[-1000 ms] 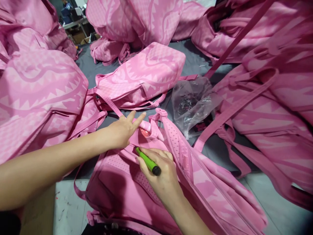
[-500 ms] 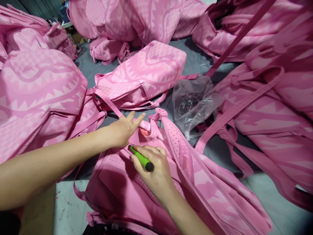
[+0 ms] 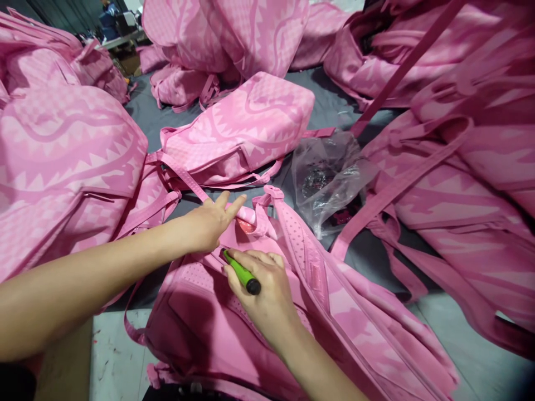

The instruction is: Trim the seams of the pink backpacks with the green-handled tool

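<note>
A pink patterned backpack (image 3: 234, 334) lies back-up in front of me, its mesh shoulder straps (image 3: 307, 250) running up to the top handle. My left hand (image 3: 209, 223) presses on the top of the backpack by the handle, two fingers stretched toward a small red patch (image 3: 246, 225). My right hand (image 3: 263, 289) is closed around a green tool with a black end (image 3: 242, 273), its tip held against the backpack's back panel just below my left hand.
Several more pink backpacks are piled all around: left (image 3: 71, 161), middle (image 3: 242, 131), back (image 3: 234, 33) and right (image 3: 460, 145). A clear plastic bag (image 3: 330, 172) with small dark parts lies on the grey cloth. A long pink strap (image 3: 401, 72) crosses at upper right.
My right hand with the green tool has slid a little to the left along the back panel. My left hand has stayed in place.
</note>
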